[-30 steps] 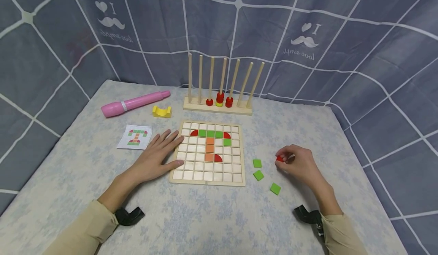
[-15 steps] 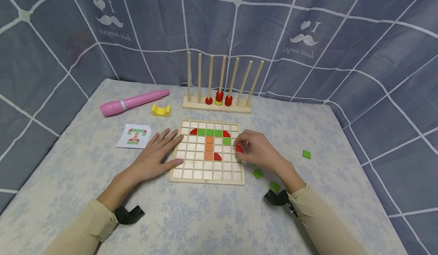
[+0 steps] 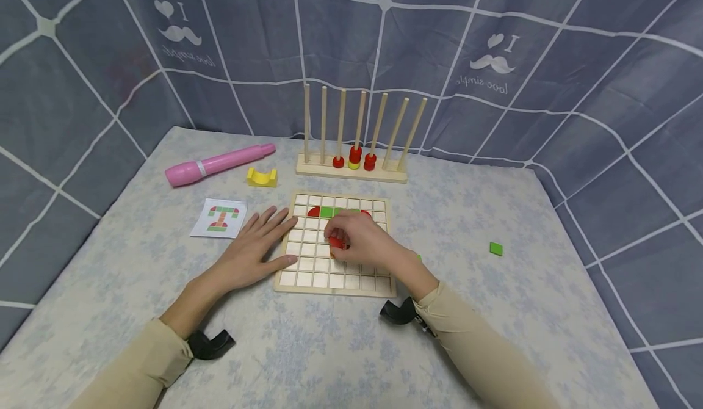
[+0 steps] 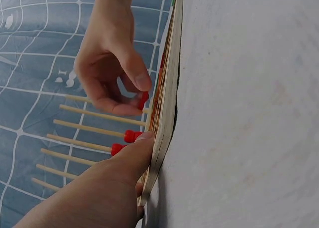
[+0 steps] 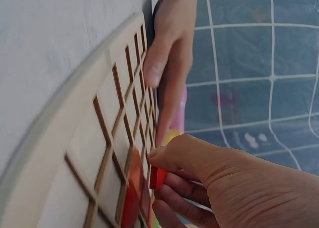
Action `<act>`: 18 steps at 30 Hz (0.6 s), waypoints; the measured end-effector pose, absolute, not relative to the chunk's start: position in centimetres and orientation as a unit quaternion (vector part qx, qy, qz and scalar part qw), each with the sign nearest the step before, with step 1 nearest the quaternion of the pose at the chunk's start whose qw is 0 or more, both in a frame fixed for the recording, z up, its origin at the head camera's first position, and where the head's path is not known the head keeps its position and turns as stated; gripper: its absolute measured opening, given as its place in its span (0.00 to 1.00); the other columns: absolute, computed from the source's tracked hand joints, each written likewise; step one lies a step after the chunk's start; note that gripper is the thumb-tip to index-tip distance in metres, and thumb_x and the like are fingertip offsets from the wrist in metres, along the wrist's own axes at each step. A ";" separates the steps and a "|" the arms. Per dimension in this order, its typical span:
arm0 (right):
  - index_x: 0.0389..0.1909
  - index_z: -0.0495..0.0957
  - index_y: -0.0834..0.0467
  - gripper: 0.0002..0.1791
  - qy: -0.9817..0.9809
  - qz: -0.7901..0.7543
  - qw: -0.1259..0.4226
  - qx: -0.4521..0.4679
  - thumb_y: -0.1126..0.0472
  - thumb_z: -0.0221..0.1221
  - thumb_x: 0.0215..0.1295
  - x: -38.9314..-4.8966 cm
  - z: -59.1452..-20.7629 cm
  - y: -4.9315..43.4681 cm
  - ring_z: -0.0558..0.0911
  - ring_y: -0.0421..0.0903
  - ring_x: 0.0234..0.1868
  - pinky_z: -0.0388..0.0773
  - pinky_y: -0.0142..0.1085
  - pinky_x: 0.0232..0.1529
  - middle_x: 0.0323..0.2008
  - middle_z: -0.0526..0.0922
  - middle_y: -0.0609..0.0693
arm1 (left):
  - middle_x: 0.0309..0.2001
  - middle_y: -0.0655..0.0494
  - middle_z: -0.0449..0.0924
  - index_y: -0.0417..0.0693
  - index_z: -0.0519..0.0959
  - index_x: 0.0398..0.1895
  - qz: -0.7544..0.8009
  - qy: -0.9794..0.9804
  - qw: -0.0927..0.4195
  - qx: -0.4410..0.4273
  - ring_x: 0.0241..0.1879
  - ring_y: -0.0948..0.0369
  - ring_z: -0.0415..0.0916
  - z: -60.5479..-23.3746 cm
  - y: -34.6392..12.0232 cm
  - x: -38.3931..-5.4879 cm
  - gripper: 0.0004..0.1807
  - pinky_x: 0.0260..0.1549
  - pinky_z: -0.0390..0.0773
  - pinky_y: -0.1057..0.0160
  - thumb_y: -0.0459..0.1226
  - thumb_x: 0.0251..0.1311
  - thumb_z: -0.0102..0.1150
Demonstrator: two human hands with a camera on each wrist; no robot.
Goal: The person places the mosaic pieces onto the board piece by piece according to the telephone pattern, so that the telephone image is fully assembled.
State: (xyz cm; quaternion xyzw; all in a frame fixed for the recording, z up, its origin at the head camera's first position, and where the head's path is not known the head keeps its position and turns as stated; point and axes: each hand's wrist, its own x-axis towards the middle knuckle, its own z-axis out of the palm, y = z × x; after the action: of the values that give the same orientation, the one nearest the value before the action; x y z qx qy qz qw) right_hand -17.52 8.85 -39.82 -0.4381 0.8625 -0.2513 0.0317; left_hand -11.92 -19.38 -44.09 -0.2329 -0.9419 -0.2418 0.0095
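A wooden grid board (image 3: 307,279) lies flat on the table. Between thumb and fingers, my right hand (image 3: 365,241) pinches a small red tile (image 5: 157,178) just above the middle of the board. My left hand (image 3: 249,253) is spread flat at the board's left side, its thumb and fingertips resting on the frame. Along the upper rows run green tiles (image 3: 328,212), with a red quarter-circle tile (image 3: 313,212) at their left end. The right hand covers most of the orange column in the head view.
A printed pattern card (image 3: 219,218) lies left of the board. Behind stand a peg rack (image 3: 351,176) with several red beads, a yellow cradle block (image 3: 262,179) and a pink flashlight-shaped object (image 3: 230,160). One green tile (image 3: 496,248) lies far right; others are mostly hidden by the right arm.
My right hand has carried the red tile leftward from the table right of the board to over its middle. The left hand stays in place.
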 end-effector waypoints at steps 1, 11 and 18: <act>0.42 0.85 0.57 0.08 0.862 -0.250 0.036 -0.439 0.66 0.68 0.63 -17.4 -39.8 8.5 0.77 0.41 0.34 0.75 0.30 0.36 0.37 0.82 0.47 | 0.84 0.44 0.53 0.49 0.60 0.84 -0.242 -0.942 0.009 -0.232 0.85 0.41 0.41 -44.1 -19.4 -11.9 0.44 0.82 0.40 0.36 0.54 0.71 0.63; 0.46 0.87 0.53 0.12 0.855 -0.248 0.076 -0.449 0.68 0.66 0.65 -17.0 -40.3 6.7 0.77 0.42 0.40 0.77 0.31 0.40 0.46 0.83 0.45 | 0.84 0.43 0.53 0.48 0.60 0.84 -0.248 -0.941 0.008 -0.229 0.85 0.41 0.41 -43.9 -19.3 -11.7 0.44 0.82 0.41 0.36 0.54 0.70 0.64; 0.47 0.87 0.53 0.15 0.853 -0.261 0.098 -0.442 0.70 0.63 0.63 -17.0 -40.2 7.2 0.78 0.43 0.42 0.77 0.33 0.42 0.47 0.83 0.44 | 0.84 0.44 0.53 0.49 0.60 0.84 -0.244 -0.942 0.005 -0.230 0.85 0.41 0.41 -43.9 -19.3 -12.0 0.44 0.82 0.40 0.36 0.54 0.71 0.63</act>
State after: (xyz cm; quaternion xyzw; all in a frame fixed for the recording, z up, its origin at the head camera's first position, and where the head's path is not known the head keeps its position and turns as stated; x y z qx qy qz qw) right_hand -16.97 7.22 -40.22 -0.4421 0.8527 -0.2606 0.0977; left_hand -11.96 -19.33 -43.92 -0.2295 -0.9423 -0.2436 0.0047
